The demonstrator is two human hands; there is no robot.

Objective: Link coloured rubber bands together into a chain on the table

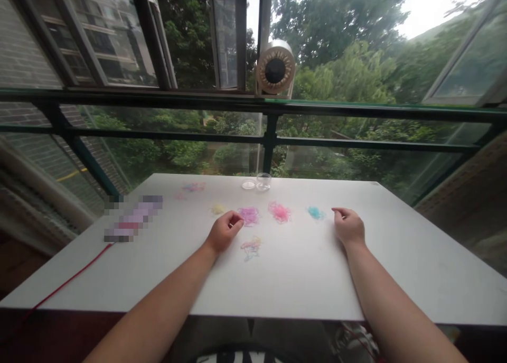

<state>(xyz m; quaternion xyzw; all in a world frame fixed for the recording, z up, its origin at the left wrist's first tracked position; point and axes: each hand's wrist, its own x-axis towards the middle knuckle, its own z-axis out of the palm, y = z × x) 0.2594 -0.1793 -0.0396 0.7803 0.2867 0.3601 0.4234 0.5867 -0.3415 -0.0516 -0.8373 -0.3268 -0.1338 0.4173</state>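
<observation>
My left hand [225, 231] is closed in a pinch at the left edge of a pile of purple rubber bands [249, 216]; anything between its fingertips is too small to make out. My right hand [349, 226] has its fingers curled and thumb and forefinger close together, just right of a small blue pile of bands [316, 212]. Between the hands lies a pink pile of bands [280, 212]. A yellow pile [217, 209] sits behind my left hand. Nearer to me is a loose pile of mixed-colour bands [252, 248].
On the white table [301, 278], a clear round container [263, 182] and a clear lid [248, 185] stand at the far edge. More mixed bands [193, 186] lie far left. A blurred-out phone-like object [134, 219] trails a red cable [75, 271]. A round fan [275, 70] stands beyond.
</observation>
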